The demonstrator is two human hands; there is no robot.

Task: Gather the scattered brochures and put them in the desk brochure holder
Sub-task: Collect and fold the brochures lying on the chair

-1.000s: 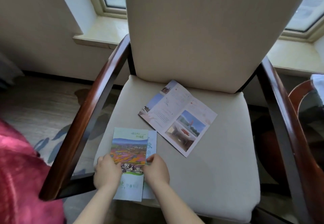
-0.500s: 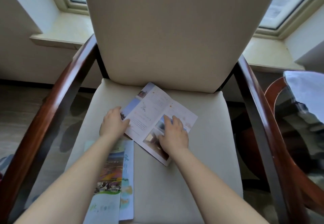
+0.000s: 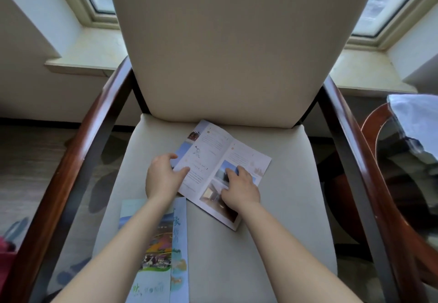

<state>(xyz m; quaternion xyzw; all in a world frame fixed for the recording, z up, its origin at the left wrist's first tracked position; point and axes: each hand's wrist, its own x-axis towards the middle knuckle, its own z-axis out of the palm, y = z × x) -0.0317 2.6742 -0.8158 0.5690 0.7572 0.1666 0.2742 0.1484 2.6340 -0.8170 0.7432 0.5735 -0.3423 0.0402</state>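
Head view: the left grip [image 3: 163, 177] pinches the left edge of the open brochure [image 3: 213, 155], with the thumb on top of the page and the fingers curled at the edge. The right grip [image 3: 239, 189] rests with bent fingers on the photos of the right page; whether it grasps the paper I cannot tell. The open brochure lies flat and skewed at the far middle of the chair seat [image 3: 279, 243], close to the backrest [image 3: 225, 42]. A folded brochure [image 3: 156, 286] lies on the seat's near-left part, partly under the left forearm, just beside the open one.
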